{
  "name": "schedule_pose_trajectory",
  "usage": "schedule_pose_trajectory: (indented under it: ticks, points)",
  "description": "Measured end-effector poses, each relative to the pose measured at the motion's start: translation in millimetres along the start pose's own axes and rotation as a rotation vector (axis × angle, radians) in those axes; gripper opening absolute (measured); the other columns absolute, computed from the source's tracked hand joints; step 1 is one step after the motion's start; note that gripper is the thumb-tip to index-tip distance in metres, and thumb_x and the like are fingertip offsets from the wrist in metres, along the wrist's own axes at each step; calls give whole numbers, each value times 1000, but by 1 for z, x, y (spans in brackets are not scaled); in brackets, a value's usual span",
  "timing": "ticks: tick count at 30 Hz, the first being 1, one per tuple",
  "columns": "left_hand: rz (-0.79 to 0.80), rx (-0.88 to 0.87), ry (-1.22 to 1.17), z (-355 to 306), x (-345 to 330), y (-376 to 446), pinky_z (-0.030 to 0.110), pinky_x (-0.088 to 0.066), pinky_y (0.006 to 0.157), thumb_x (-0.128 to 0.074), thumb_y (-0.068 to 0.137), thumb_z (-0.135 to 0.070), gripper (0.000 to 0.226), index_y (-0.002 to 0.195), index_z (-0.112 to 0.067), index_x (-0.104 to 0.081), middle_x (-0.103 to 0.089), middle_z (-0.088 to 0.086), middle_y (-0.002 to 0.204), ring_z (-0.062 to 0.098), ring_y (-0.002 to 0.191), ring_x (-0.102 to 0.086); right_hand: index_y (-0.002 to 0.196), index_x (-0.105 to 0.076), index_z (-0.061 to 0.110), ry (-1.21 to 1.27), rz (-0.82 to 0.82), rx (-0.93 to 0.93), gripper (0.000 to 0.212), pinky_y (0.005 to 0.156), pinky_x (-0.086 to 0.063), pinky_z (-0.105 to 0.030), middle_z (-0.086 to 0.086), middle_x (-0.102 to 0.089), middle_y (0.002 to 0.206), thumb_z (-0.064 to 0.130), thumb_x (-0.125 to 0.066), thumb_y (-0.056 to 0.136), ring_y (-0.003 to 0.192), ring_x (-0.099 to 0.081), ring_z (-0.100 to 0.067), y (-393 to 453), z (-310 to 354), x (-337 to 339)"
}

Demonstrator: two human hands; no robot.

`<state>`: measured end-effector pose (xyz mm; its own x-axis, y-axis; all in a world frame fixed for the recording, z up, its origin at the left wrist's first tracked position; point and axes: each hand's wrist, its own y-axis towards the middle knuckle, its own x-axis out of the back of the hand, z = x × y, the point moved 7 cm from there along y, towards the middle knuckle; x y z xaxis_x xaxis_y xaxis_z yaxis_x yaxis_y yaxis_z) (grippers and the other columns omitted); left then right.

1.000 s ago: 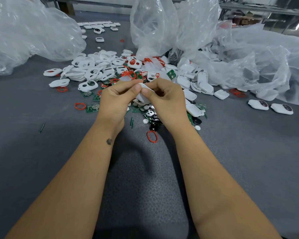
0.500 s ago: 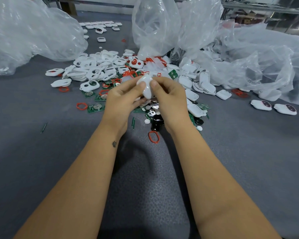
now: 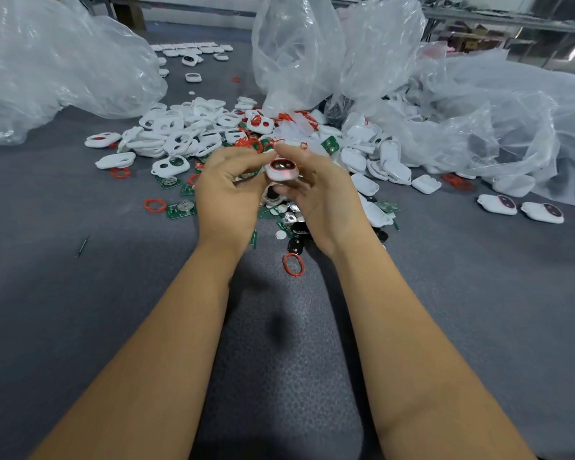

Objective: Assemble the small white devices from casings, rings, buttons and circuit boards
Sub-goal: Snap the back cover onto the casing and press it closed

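- Above the centre of the grey work mat (image 3: 478, 293), both hands hold one small white device (image 3: 281, 170) in the air, clear of the surface.
- The left hand (image 3: 228, 194) pinches the device's left edge between thumb and fingertips; the remaining fingers are loosely curled beneath it.
- The right hand (image 3: 322, 197) grips the device from the right, with the index finger arched over its top edge and the other fingers wrapped under it.
- The device faces the person: a red ring outlines its oval window, and a shiny surface shows inside.
- Directly below the hands lies a scatter of small parts: round silver and white discs, black buttons (image 3: 296, 245) and green circuit boards (image 3: 181, 208).
- One red ring (image 3: 293, 264) lies alone on the mat, near the right wrist.
- Beyond the hands, a heap of white casings (image 3: 180, 134) with open windows is mixed with more red rings; closed white back shells (image 3: 392, 164) lie to the right of it.
- Two finished devices (image 3: 520, 207) lie side by side on the mat, well apart from the heap, at far right.
- Crumpled clear plastic bags (image 3: 54, 64) stand at the left, centre and right rear of the mat.
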<state>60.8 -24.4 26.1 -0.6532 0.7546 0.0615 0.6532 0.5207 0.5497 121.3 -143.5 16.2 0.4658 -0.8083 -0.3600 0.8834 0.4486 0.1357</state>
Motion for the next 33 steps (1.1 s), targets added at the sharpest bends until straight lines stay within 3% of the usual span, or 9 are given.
schedule_pose_trajectory:
  ticks: [2, 4, 10, 15, 18, 23, 26, 30, 33]
  points:
    - [26, 59, -54, 3, -3, 0, 27, -53, 87, -67, 84, 6, 30, 107, -13, -72, -68, 13, 107, 18, 97, -65, 119, -64, 4, -65, -25, 60, 31, 90, -52, -31, -7, -69, 104, -5, -54, 91, 101, -64, -18, 0, 2, 1]
    - [57, 160, -171, 6, -7, -1, 29, -56, 83, -58, 87, 10, 36, 107, -17, -70, -72, 4, 100, 15, 92, -68, 126, -59, 7, -101, -42, 102, 46, 96, -51, -33, -10, -66, 112, -14, -57, 85, 105, -63, -19, -1, 3, 2]
    - [148, 333, -379, 14, -15, -4, 18, -54, 68, -56, 93, 0, 31, 114, -22, -64, -72, -7, 81, 6, 75, -69, 129, -54, 12, 7, -58, 80, 56, 73, -52, -21, -6, -71, 96, -20, -51, 83, 86, -65, -14, 1, 4, 7]
    - [223, 379, -387, 19, -22, -6, 26, -56, 76, -58, 91, 3, 39, 113, -28, -65, -69, 4, 96, 13, 82, -67, 136, -50, 8, -19, -75, 125, 65, 82, -54, -28, -12, -72, 91, -25, -48, 79, 88, -65, -23, 0, 8, 10]
    - [266, 381, -390, 20, -24, -7, 27, -56, 77, -59, 93, -4, 31, 113, -27, -67, -70, 8, 105, 19, 92, -69, 145, -39, 12, -121, -19, 171, 73, 85, -54, -31, -9, -74, 91, -23, -53, 82, 87, -65, -20, -1, 9, 6]
    - [127, 502, -662, 29, -16, -4, 29, -57, 76, -57, 94, -1, 22, 116, -8, -58, -74, 6, 97, 22, 91, -71, 141, -46, 13, -87, -59, 123, 59, 97, -50, -29, -8, -67, 111, -12, -54, 89, 101, -62, -15, 0, 5, 2]
    - [95, 555, -803, 30, -16, -3, 29, -57, 79, -52, 96, 2, 32, 128, 1, -50, -73, 13, 105, 29, 100, -70, 130, -57, 5, -57, -127, 65, 45, 91, -50, -21, -3, -65, 105, -10, -53, 88, 97, -62, -8, 2, 4, 10]
    - [142, 532, -772, 26, -20, -4, 30, -57, 80, -49, 97, 1, 22, 116, -7, -58, -71, 10, 108, 22, 97, -71, 115, -68, 3, -266, -71, 110, 29, 89, -51, -26, -12, -70, 109, -2, -60, 87, 99, -63, -14, -1, 5, 4]
    - [189, 520, -650, 26, -21, -6, 30, -57, 77, -54, 97, -4, 15, 109, -12, -59, -73, 3, 98, 15, 90, -71, 101, -71, 9, -359, -95, 156, 14, 80, -53, -24, -2, -72, 89, 5, -64, 89, 84, -65, -9, -1, 4, 4]
